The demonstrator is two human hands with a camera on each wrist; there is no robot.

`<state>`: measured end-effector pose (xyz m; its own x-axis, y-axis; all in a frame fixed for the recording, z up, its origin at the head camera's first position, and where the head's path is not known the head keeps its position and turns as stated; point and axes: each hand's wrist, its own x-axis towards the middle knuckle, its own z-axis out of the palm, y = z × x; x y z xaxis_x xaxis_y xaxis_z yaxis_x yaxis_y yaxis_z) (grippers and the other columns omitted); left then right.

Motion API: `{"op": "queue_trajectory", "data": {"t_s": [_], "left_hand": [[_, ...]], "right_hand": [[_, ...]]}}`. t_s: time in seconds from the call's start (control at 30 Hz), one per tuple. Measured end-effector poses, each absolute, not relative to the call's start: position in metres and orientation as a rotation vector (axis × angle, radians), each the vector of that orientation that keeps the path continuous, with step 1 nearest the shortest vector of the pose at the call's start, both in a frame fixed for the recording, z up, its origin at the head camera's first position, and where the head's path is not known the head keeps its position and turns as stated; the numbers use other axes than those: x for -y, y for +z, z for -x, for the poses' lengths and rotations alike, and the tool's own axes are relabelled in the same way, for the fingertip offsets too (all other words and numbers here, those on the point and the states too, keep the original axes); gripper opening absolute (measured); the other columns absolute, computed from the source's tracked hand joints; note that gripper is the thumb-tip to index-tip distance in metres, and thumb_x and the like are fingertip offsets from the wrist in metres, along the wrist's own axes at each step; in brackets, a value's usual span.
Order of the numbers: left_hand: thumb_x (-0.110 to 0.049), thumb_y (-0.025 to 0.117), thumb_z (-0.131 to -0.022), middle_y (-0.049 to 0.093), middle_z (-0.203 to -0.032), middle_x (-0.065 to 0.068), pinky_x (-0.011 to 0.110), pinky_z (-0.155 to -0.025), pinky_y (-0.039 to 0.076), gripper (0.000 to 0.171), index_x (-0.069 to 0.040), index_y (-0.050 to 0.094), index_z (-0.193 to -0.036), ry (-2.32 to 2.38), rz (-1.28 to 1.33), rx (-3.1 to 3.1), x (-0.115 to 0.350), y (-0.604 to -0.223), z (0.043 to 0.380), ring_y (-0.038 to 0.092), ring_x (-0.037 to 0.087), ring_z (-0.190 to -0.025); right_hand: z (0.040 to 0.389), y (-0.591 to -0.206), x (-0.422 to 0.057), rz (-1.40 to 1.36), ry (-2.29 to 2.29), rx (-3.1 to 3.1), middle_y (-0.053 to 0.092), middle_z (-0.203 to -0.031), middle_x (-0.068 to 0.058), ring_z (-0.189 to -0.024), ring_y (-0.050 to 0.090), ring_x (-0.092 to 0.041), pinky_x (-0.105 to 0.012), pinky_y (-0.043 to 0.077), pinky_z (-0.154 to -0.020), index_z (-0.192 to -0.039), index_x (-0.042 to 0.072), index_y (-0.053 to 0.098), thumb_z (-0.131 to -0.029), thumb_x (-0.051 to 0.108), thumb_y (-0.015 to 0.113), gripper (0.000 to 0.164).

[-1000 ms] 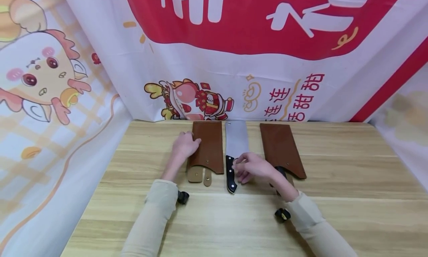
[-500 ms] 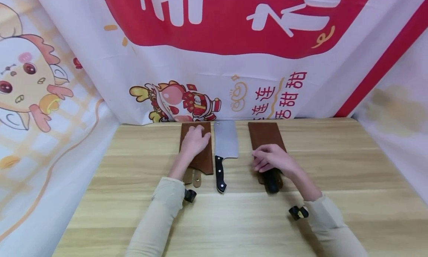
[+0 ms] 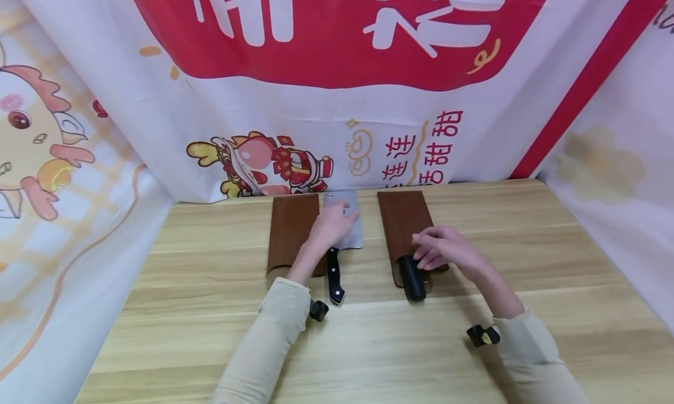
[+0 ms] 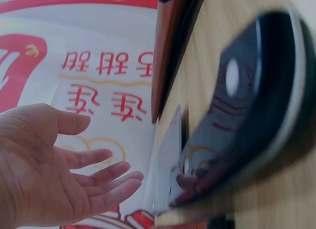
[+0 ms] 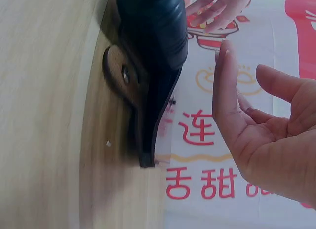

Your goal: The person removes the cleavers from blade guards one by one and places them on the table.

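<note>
Three items lie in a row: a brown leather sheath (image 3: 291,228) at left, a cleaver in the middle with a bare steel blade (image 3: 355,235) and riveted black handle (image 3: 334,275), and at right a second brown sheath (image 3: 402,217) with a ribbed black handle (image 3: 413,280) sticking out. My left hand (image 3: 330,224), fingers loosely spread, hovers over the cleaver blade and holds nothing. In the left wrist view the cleaver's handle (image 4: 242,105) looms close, beside the palm. My right hand (image 3: 444,249), fingers relaxed, hangs by the right sheath's mouth; the right wrist view shows a gap between it and the ribbed handle.
A light wood table (image 3: 368,357) carries everything. Printed cloth (image 3: 337,111) hangs along its back edge and both sides. Black wrist mounts (image 3: 319,310) sit by both cuffs. A tan snap strap (image 5: 118,71) shows under the ribbed handle.
My left hand has moved right from the left sheath to over the cleaver. My right hand has left the cleaver's handle area for the right sheath. The head view has turned right.
</note>
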<state>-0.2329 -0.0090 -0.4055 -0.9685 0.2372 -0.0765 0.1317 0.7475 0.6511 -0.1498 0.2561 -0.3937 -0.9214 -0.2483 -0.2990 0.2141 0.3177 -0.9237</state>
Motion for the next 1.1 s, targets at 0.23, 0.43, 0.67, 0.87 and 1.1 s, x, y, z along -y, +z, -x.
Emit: {"op": "queue_trajectory", "data": {"t_s": [0.23,0.43,0.67,0.87,1.1], "left_hand": [[-0.032,0.056,-0.107,0.061,-0.141,0.018,0.047,-0.111,0.045,0.047,-0.001,0.058,-0.142,1.007,-0.408,-2.794,-0.014,-0.408,0.229,0.055,0.035,-0.133],[-0.03,0.056,-0.107,0.063,-0.137,0.021,0.046,-0.107,0.048,0.046,0.001,0.058,-0.14,1.032,-0.424,-2.747,-0.028,-0.415,0.229,0.058,0.035,-0.128],[-0.027,0.058,-0.107,0.065,-0.132,0.022,0.045,-0.105,0.05,0.047,0.004,0.055,-0.142,1.147,-0.401,-2.67,-0.042,-0.422,0.225,0.06,0.033,-0.123],[-0.027,0.058,-0.107,0.07,-0.105,0.018,0.044,-0.093,0.055,0.05,0.003,0.051,-0.146,1.231,-0.338,-2.592,-0.05,-0.426,0.221,0.069,0.03,-0.086],[-0.029,0.057,-0.107,0.07,-0.113,0.017,0.039,-0.091,0.057,0.05,0.001,0.05,-0.147,1.353,-0.242,-2.477,-0.057,-0.432,0.222,0.071,0.025,-0.087]], "right_hand": [[0.148,-0.396,-0.268,0.013,-1.628,-2.191,0.071,-0.092,-0.017,-0.078,0.072,-0.022,-0.035,0.064,-0.073,-0.125,-0.017,0.055,-0.109,0.024,0.054,0.045],[0.146,-0.398,-0.273,0.012,-1.631,-2.172,0.071,-0.093,-0.017,-0.078,0.072,-0.023,-0.037,0.064,-0.075,-0.124,-0.017,0.056,-0.109,0.024,0.054,0.043],[0.144,-0.403,-0.278,0.01,-1.634,-2.172,0.07,-0.094,-0.021,-0.079,0.072,-0.023,-0.036,0.064,-0.074,-0.123,-0.017,0.058,-0.109,0.023,0.055,0.043],[0.141,-0.403,-0.277,0.004,-1.652,-2.152,0.07,-0.091,-0.018,-0.078,0.072,-0.024,-0.038,0.064,-0.074,-0.122,-0.017,0.059,-0.108,0.023,0.056,0.043],[0.14,-0.404,-0.277,0.013,-1.652,-2.143,0.07,-0.091,-0.019,-0.077,0.073,-0.025,-0.039,0.064,-0.074,-0.121,-0.018,0.058,-0.108,0.021,0.056,0.041]]}}
